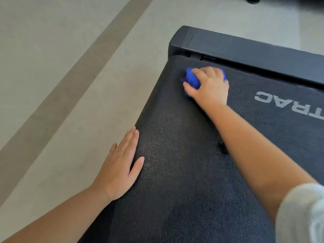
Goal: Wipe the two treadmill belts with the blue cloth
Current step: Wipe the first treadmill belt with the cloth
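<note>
A dark textured treadmill belt (184, 155) fills the lower right of the head view, with white letters printed near its right side. My right hand (208, 85) grips a bunched blue cloth (192, 79) and presses it onto the belt near the far left corner, just before the black end cover (245, 48). My left hand (121, 165) lies flat with straight fingers on the belt's left edge, closer to me. Only one belt is in view.
Pale tiled floor (70, 76) with a darker diagonal strip lies left of the treadmill. A dark foot of some other equipment (252, 0) shows at the top edge.
</note>
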